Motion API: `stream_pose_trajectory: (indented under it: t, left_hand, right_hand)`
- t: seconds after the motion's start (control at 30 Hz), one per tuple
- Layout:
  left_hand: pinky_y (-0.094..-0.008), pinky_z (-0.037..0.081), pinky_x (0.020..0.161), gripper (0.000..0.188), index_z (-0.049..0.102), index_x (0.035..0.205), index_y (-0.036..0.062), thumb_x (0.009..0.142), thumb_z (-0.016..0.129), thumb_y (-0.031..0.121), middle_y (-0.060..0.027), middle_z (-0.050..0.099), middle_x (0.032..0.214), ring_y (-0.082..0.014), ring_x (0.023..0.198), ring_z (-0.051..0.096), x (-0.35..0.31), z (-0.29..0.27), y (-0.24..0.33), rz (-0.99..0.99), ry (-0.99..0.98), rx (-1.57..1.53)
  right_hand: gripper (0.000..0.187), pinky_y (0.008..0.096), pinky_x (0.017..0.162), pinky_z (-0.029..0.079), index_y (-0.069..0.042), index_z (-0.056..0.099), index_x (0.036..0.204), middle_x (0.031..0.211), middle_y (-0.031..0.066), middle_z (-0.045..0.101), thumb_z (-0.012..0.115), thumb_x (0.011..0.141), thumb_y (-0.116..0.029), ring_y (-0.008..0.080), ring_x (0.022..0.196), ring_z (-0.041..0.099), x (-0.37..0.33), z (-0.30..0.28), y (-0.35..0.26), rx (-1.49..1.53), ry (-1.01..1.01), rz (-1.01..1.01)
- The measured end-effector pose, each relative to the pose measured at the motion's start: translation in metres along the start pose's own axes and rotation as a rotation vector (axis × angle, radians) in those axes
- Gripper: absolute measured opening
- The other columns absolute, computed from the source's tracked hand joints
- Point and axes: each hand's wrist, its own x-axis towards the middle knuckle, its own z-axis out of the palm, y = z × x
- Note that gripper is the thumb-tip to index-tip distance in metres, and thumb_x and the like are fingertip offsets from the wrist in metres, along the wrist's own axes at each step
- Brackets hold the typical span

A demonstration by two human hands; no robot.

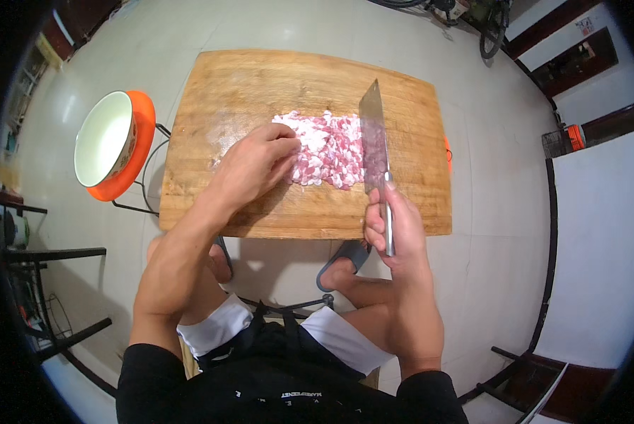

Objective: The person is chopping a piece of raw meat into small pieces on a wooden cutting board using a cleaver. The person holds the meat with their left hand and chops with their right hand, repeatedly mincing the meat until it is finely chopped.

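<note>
Lying in a roughly rectangular patch across the middle of a wooden chopping board (232, 85), finely diced pink-and-white meat (324, 152) sits between the two hands. At its left edge, the left hand (257, 161) has its fingers curled against the pieces; whether they pinch any, I cannot tell. At its right edge stands a broad cleaver (372, 131), blade pointing far, its metal handle wrapped by the clenched fingers of the right hand (400, 219). Left of the board, a pale bowl (103, 145) rests on an orange stool (145, 120). Grey slippers (357, 253) show by the near edge; a bicycle wheel (499, 35) stands far right.
</note>
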Motion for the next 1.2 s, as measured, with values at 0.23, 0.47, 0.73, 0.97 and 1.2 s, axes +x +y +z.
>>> stream_pose_trajectory:
  t: [0.23,0.47,0.73,0.97,1.2]
  left_hand:
    - [-0.0425,0.060,0.094,0.022,0.077,0.119,0.0031,0.098,0.075,0.012,-0.0141,0.073,0.124,-0.0352,0.110,0.073,-0.004,-0.002,0.001,-0.018,0.016,-0.012]
    - [-0.0432,0.060,0.096,0.025,0.077,0.121,0.0032,0.098,0.074,0.012,-0.0139,0.071,0.127,-0.0348,0.113,0.072,-0.009,-0.005,-0.003,-0.032,-0.018,-0.003]
    - [-0.0442,0.059,0.094,0.022,0.076,0.118,0.0020,0.097,0.073,0.010,-0.0135,0.071,0.123,-0.0357,0.110,0.071,-0.008,-0.005,-0.005,-0.008,-0.024,-0.025]
    - [-0.0443,0.059,0.093,0.022,0.075,0.117,0.0017,0.097,0.073,0.009,-0.0138,0.070,0.121,-0.0355,0.110,0.070,-0.011,-0.010,-0.003,-0.009,-0.021,-0.022]
    - [-0.0445,0.059,0.094,0.023,0.075,0.117,0.0015,0.096,0.073,0.010,-0.0143,0.071,0.122,-0.0362,0.111,0.070,-0.013,-0.010,-0.006,-0.003,-0.015,-0.026]
  right_hand:
    - [0.039,0.0258,0.038,0.034,-0.004,0.057,0.108,0.064,0.0050,0.053,0.048,0.117,-0.041,0.0117,0.040,0.041,-0.004,-0.002,-0.003,0.073,-0.119,-0.064]
    - [0.038,0.0262,0.036,0.034,-0.004,0.057,0.106,0.065,0.0052,0.053,0.048,0.116,-0.039,0.0125,0.039,0.042,-0.008,0.007,-0.008,0.011,-0.013,-0.014]
    - [0.037,0.0261,0.036,0.035,-0.003,0.058,0.107,0.063,0.0054,0.054,0.048,0.117,-0.037,0.0131,0.040,0.042,0.005,0.009,0.005,-0.012,0.003,0.038]
    - [0.039,0.0259,0.036,0.036,-0.003,0.059,0.107,0.062,0.0051,0.052,0.050,0.116,-0.039,0.0130,0.040,0.042,0.002,0.008,0.004,0.085,-0.058,0.032]
    - [0.037,0.0259,0.036,0.035,-0.003,0.058,0.108,0.063,0.0054,0.052,0.048,0.117,-0.038,0.0127,0.039,0.041,-0.007,0.012,0.002,0.016,-0.112,-0.045]
